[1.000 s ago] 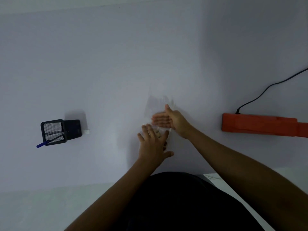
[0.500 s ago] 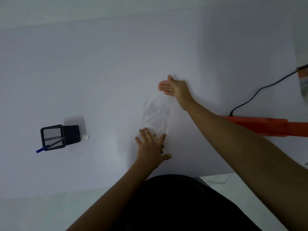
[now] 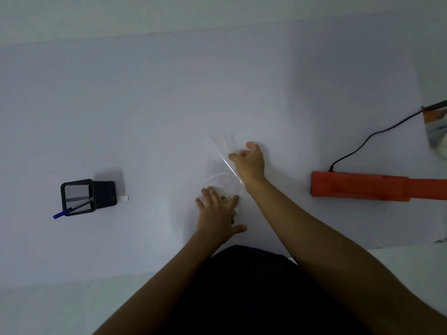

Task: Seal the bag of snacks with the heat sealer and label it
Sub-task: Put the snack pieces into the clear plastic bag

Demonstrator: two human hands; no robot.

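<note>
A clear plastic bag of snacks (image 3: 221, 163) lies on the white table (image 3: 145, 105), its open end pointing away from me. Brown snacks (image 3: 223, 197) show at its near end. My left hand (image 3: 217, 216) lies flat on that near end, fingers spread, pressing it down. My right hand (image 3: 249, 163) rests against the bag's right edge beside a bright crease, fingers loosely curled and thumb apart. The orange heat sealer (image 3: 362, 187) lies shut on the table to the right, well apart from both hands. I see no label.
A black mesh pen holder (image 3: 79, 197) with a blue pen (image 3: 61, 213) stands at the left, a small white piece (image 3: 125, 198) beside it. The sealer's black cord (image 3: 362, 141) runs to the back right. The table's near edge is close to my body.
My right hand slid up the bag to its far end, then came back to the bag's middle right edge. The left hand stayed pressed on the near end.
</note>
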